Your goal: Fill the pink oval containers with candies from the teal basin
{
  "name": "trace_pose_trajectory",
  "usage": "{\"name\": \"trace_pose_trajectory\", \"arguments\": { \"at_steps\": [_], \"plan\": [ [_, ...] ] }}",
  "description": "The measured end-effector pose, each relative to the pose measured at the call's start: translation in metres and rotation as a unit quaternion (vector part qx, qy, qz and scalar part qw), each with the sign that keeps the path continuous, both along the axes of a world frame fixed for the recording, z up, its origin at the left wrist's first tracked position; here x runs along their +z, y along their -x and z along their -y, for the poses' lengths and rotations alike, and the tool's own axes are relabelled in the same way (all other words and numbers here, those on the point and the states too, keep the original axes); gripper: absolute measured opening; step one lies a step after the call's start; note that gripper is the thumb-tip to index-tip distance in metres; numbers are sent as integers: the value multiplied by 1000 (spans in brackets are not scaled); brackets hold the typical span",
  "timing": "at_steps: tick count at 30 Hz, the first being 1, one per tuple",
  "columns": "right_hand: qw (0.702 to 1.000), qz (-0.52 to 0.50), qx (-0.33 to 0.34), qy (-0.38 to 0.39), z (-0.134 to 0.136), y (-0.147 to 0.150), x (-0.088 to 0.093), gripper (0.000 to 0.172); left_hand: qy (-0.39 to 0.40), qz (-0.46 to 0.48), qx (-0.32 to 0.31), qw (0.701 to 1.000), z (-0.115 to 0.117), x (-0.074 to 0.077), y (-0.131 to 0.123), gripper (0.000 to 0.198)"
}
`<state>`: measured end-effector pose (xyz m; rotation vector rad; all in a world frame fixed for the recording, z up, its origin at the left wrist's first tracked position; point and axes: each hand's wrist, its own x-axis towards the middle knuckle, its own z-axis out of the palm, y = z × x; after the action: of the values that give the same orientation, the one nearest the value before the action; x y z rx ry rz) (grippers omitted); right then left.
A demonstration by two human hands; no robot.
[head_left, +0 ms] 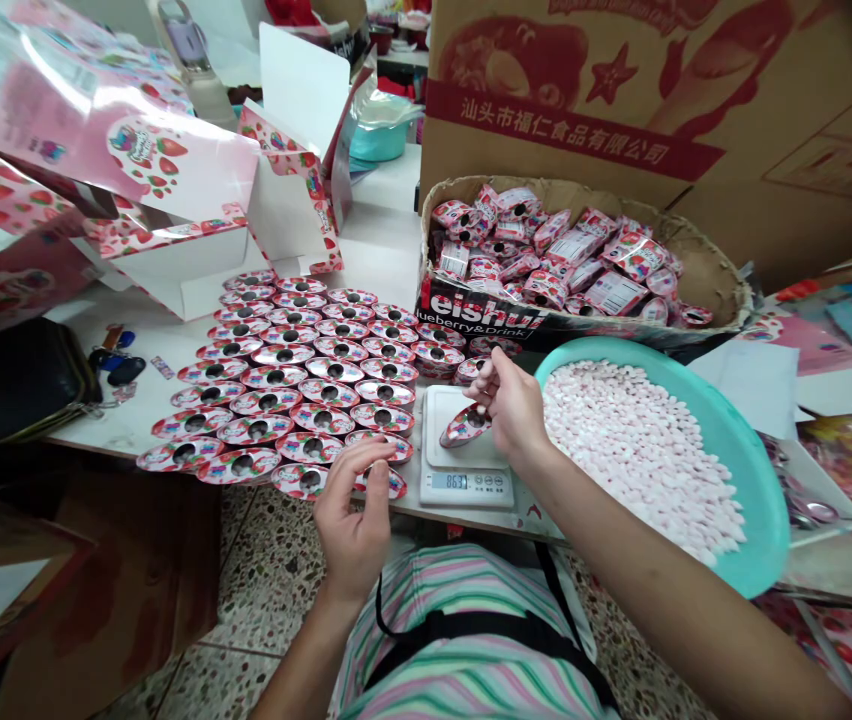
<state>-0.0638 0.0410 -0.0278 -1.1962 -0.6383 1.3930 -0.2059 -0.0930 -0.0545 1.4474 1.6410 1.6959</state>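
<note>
A small pink oval candy box point(465, 428) with a dark opening on top stands on a white digital scale point(433, 452), whose display appears to read 86.3. Over it, my right hand point(510, 408) is closed in a pinch, with what looks like a small white candy at the fingertips. My left hand point(355, 510) hovers at the table's front edge with curved, parted fingers and nothing in it. It is nearest to the closely packed rows of matching oval boxes point(268, 400), openings upward. To the right, a turquoise basin point(760, 500) holds many pale pink-white candies point(636, 440).
Behind the scale, a cut-down carton point(486, 312) is heaped with oval boxes. A tall brown carton point(666, 100) rises behind it. Strawberry-printed display boxes point(171, 180) crowd the back left. A black wallet point(25, 380) and keys point(122, 365) lie at the left.
</note>
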Motion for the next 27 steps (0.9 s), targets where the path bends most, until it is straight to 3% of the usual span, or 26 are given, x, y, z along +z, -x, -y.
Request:
{"name": "trace_pose_trajectory", "arguments": {
  "at_steps": [11,18,23,25,27],
  "plan": [
    [999,8,-4,-38,1,-5,8,37,-1,-3,-4,1000,-1,2,1,16],
    [988,44,-46,-142,-1,-47,29,35,2,0,2,1000,0,1,2,16],
    [962,208,-84,-154,5,-113,22,37,16,-10,9,1000,-2,0,2,16],
    [939,322,-22,-116,14,-141,11,34,19,-13,4,1000,-4,0,1,16],
    [897,433,54,-73,25,-163,0,31,19,-16,-2,1000,-6,1,0,15]
  ]
}}
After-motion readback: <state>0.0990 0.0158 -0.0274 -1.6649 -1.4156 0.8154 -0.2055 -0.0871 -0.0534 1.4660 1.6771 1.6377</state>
